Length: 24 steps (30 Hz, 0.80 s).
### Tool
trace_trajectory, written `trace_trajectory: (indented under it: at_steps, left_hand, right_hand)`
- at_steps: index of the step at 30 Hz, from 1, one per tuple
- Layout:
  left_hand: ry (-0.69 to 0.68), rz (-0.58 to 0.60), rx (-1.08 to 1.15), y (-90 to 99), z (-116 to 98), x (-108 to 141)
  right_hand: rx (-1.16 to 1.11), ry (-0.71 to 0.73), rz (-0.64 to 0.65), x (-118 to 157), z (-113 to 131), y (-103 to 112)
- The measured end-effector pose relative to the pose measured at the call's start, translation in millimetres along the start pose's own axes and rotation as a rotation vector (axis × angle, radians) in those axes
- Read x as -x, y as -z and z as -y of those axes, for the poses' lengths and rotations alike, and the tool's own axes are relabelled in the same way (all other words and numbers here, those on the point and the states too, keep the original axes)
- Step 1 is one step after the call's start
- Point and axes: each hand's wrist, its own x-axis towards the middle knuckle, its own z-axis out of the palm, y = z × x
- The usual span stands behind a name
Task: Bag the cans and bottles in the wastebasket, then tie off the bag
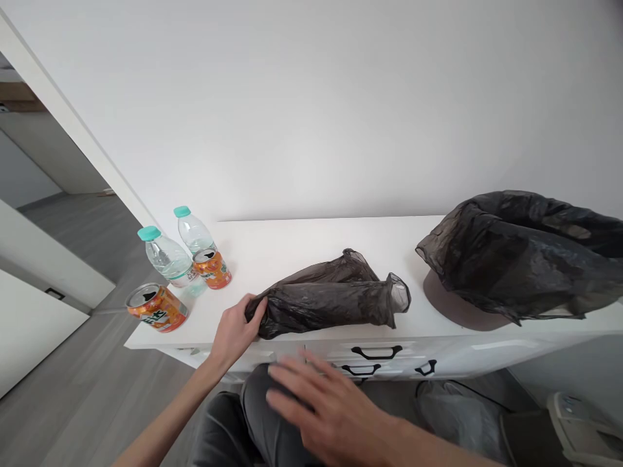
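My left hand is closed on the gathered left end of a black plastic bag, which lies stretched across the white cabinet top, its crumpled loose end to the right. My right hand is in the air in front of the cabinet, over my knees, fingers spread and slightly blurred, holding nothing. To the right stands a brownish bin with another black bag draped over its rim; the inside of the bin is hidden from me.
Left on the cabinet top stand two clear bottles with teal caps and two opened orange cans. Black drawer handles line the cabinet front. A pale machine and a clear plastic bag sit on the floor at right.
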Motion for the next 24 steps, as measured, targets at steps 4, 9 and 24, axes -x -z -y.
trace_trajectory:
  at_steps: [4, 9, 24]
  left_hand:
    - [-0.262, -0.239, -0.093, -0.2, 4.4, -3.5]
    - [-0.769, -0.021, -0.358, 0.2, 7.9, -7.7]
    - [-0.645, 0.193, -0.286, 28.2, 70.5, 48.2]
  right_hand:
    - [0.029, -0.125, -0.074, -47.8, -49.2, -9.9]
    - [0.115, -0.353, -0.028, -79.7, -130.0, -11.1]
    - [0.035, -0.543, -0.014, -30.6, -171.8, 34.5]
